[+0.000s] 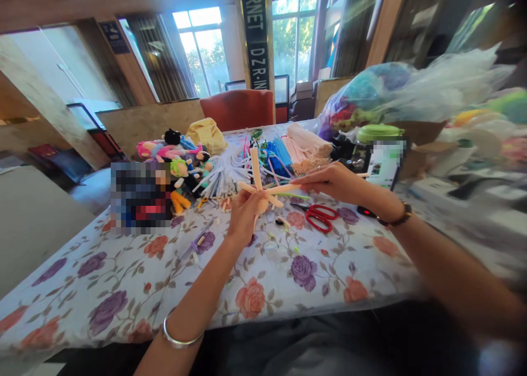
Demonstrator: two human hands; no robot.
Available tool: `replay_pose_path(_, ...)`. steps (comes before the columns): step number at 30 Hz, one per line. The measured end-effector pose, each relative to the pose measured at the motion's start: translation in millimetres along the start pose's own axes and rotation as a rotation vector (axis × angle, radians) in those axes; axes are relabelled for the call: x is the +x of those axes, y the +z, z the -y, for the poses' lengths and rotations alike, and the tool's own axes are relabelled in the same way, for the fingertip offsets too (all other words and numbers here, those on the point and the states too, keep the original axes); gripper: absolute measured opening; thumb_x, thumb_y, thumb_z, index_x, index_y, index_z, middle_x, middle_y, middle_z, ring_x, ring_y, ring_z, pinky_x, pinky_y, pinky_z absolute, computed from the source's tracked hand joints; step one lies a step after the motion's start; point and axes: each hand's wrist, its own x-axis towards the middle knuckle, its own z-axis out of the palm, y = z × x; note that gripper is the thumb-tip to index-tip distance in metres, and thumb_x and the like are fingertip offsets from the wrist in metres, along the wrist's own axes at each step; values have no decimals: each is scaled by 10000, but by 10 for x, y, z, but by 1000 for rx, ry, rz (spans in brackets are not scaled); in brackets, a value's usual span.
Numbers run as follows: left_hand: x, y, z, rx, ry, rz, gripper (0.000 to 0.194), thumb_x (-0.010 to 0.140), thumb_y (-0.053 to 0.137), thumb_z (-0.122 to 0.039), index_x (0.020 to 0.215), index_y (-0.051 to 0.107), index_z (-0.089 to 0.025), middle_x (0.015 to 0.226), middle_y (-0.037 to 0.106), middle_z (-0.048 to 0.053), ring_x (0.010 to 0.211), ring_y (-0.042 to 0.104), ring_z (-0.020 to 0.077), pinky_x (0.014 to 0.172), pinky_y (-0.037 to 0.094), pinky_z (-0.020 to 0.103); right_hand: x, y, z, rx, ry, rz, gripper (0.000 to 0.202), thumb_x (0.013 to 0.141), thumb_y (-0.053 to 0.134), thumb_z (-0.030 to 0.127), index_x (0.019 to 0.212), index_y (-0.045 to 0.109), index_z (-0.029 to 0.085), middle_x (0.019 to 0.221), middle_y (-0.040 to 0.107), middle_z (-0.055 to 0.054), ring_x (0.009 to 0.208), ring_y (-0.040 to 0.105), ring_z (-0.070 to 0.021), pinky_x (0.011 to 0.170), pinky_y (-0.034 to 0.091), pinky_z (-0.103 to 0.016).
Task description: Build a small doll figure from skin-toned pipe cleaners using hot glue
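Note:
Above the table, my left hand (244, 215) pinches the crossing of a peach pipe-cleaner piece (256, 170) whose fuzzy arms stick out in several directions. One long arm points up, and another runs right to my right hand (336, 181), whose fingers are closed on it. A thin peach end shows past the right hand. Just below the right hand, red-handled scissors (321, 218) lie on the flowered tablecloth (272, 266). Behind the left hand a bundle of white pipe cleaners (226, 173) is spread out. My left fingertips partly cover the join.
Colourful pipe-cleaner dolls (181, 167) and a yellow cloth item (206, 135) sit at the back left. Blue stems (280, 152) and peach bundles (304, 145) lie behind. A propped phone (381, 166), a green-lidded jar (379, 132) and plastic bags (370, 93) stand right. Scraps dot the cloth.

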Motion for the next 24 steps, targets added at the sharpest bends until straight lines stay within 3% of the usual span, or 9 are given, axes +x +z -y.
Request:
replay_pose_path(7,-8,-35,-36,-14,-70,11,241,533,761,-216,681,583,-148,662,621,-13,554,543,90,463,417,210,19,63,14,90,-5,3,307,903,485,326,1046,707,168,766,702,-47,626,559,-103,611,415,-228)
replay_pose_path(11,4,-40,-16,-5,-93,38,283,579,776,-347,687,610,-144,635,584,-19,510,510,73,440,410,206,17,39,27,62,4,26,285,897,492,291,1024,713,161,760,705,-51,624,573,-107,611,425,-228)
replay_pose_path(17,52,-86,21,-59,-172,178,416,618,717,-522,712,656,-122,698,612,30,575,546,94,466,440,206,4,-9,34,55,14,27,277,894,496,275,1024,713,162,772,708,-53,630,575,-114,621,431,-236)
replay_pose_path(24,32,-74,-22,-39,-299,256,327,658,726,-429,717,640,-118,774,646,60,667,601,133,520,478,220,-26,-83,-49,124,71,84,325,898,472,325,1046,706,155,756,698,-43,630,580,-119,610,431,-241)
